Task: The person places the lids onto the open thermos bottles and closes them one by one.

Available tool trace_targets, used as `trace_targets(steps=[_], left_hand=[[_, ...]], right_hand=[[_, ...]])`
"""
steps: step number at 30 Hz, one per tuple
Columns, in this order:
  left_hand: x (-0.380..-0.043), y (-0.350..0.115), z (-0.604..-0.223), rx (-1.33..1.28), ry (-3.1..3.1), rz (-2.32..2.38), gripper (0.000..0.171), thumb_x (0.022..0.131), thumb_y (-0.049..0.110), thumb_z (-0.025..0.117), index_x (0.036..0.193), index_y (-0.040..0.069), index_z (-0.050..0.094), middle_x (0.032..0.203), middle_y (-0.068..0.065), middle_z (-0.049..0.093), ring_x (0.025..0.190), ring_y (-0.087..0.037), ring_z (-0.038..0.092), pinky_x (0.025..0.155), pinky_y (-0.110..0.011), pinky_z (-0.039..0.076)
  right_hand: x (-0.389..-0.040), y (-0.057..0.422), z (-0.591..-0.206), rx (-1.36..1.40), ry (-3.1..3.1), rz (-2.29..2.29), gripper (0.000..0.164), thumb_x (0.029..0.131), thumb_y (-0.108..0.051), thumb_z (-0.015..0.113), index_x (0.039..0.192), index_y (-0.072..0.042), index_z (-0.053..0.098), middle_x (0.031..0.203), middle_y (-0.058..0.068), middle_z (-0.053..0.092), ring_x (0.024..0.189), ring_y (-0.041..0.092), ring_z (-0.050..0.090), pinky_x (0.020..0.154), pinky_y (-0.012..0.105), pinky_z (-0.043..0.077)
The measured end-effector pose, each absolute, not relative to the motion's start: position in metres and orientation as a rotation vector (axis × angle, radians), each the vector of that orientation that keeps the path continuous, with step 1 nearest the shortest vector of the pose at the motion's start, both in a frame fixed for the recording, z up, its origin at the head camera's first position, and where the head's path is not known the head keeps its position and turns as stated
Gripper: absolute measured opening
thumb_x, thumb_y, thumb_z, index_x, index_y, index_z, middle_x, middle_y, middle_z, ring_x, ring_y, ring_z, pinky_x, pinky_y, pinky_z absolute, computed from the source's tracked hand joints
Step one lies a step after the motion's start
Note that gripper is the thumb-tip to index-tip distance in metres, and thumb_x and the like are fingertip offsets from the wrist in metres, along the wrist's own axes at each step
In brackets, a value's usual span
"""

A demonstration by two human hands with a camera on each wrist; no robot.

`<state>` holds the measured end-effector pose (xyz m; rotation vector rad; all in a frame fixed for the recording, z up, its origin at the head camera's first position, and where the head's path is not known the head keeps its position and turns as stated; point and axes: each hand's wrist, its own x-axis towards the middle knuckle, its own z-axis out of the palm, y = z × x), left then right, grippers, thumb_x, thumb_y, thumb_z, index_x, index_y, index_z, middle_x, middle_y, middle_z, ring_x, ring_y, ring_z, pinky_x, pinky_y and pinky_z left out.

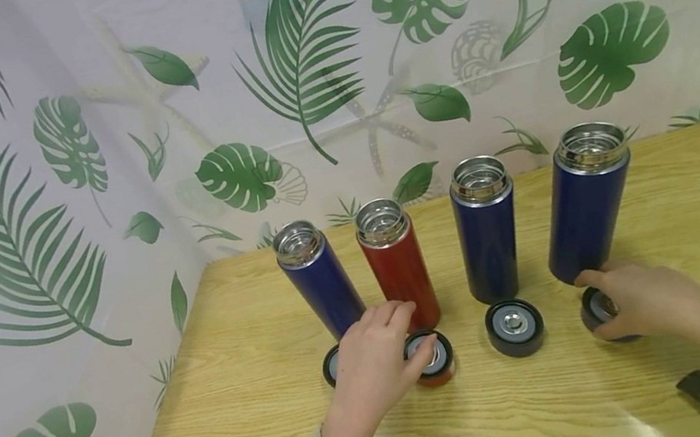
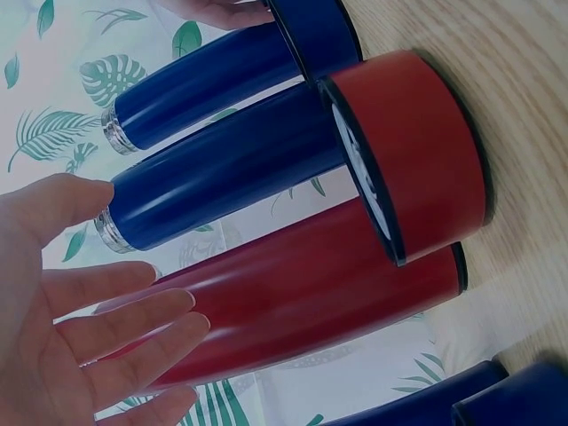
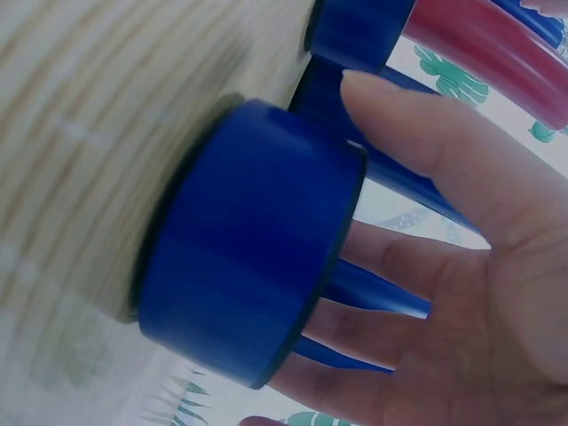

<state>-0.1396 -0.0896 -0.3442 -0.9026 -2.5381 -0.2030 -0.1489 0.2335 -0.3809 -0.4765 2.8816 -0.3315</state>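
Note:
My left hand [image 1: 378, 358], fingers spread and holding nothing, hovers over the red lid [image 1: 439, 374]. Behind that lid stands the open red thermos bottle [image 1: 398, 272]. Another lid [image 1: 330, 366] sits partly hidden behind the left hand, before the left blue bottle [image 1: 320, 286]. At the right, my right hand [image 1: 648, 298] reaches over a blue lid [image 3: 248, 240]. Its thumb stands off the lid in the right wrist view, while the other fingers pass behind it; contact is unclear. The large right blue bottle [image 1: 590, 207] stands just beyond.
A further blue bottle [image 1: 490, 241] stands between the red and right bottles, its lid [image 1: 515, 330] lying inner side up before it. All bottles are uncapped and upright on the wooden table [image 1: 252, 423]. A leaf-patterned cloth [image 1: 322, 59] hangs behind.

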Motion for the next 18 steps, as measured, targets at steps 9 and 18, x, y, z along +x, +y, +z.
trace_targets(steps=[9, 18], left_hand=[[-0.1403, -0.0894, -0.3456, -0.904, -2.533, -0.207, 0.035, 0.079, 0.039, 0.061, 0.101, 0.011, 0.063, 0.094, -0.001, 0.061, 0.081, -0.014, 0.058, 0.062, -0.025, 0.048], [-0.1414, -0.0892, -0.3464, -0.917, -2.54, -0.208, 0.035, 0.079, 0.038, 0.062, 0.1, 0.011, 0.063, 0.094, -0.001, 0.061, 0.08, -0.014, 0.058, 0.061, -0.025, 0.048]], right_hand=[[-0.1499, 0.2357, -0.3828, -0.506, 2.874, -0.347, 0.066, 0.061, -0.034, 0.078, 0.111, 0.001, 0.054, 0.098, 0.02, 0.056, 0.083, 0.029, 0.055, 0.059, 0.04, 0.044], [-0.1499, 0.2358, -0.3823, -0.514, 2.865, -0.328, 0.065, 0.061, -0.032, 0.078, 0.112, 0.001, 0.054, 0.101, 0.023, 0.056, 0.089, 0.036, 0.054, 0.06, 0.043, 0.045]])
